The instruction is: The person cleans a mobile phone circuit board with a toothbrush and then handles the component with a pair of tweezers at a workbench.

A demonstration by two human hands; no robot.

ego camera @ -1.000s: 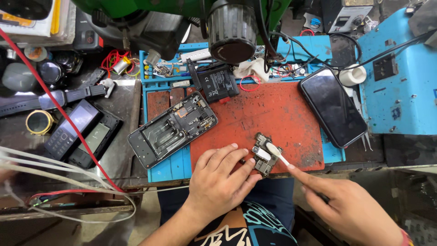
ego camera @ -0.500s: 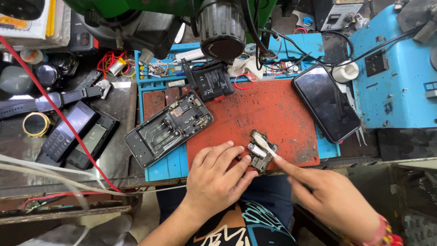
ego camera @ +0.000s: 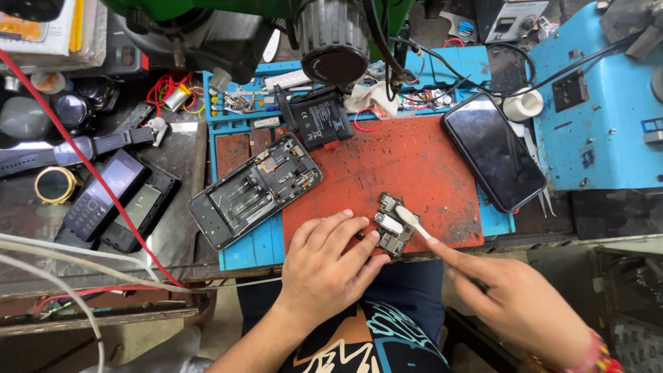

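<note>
A small phone circuit board lies on the red work mat near its front edge. My left hand rests flat on the mat, fingertips pressing the board's left side. My right hand grips a white brush whose head lies on the board. An opened phone frame lies at the mat's left edge, with a black battery behind it.
A black smartphone lies face up at the mat's right. A blue box-shaped device stands at the far right. Old phones, a watch and red cables crowd the left. A microscope head hangs above the blue tray.
The brush head has slid a little along the board under my right hand. My left hand has stayed on the board.
</note>
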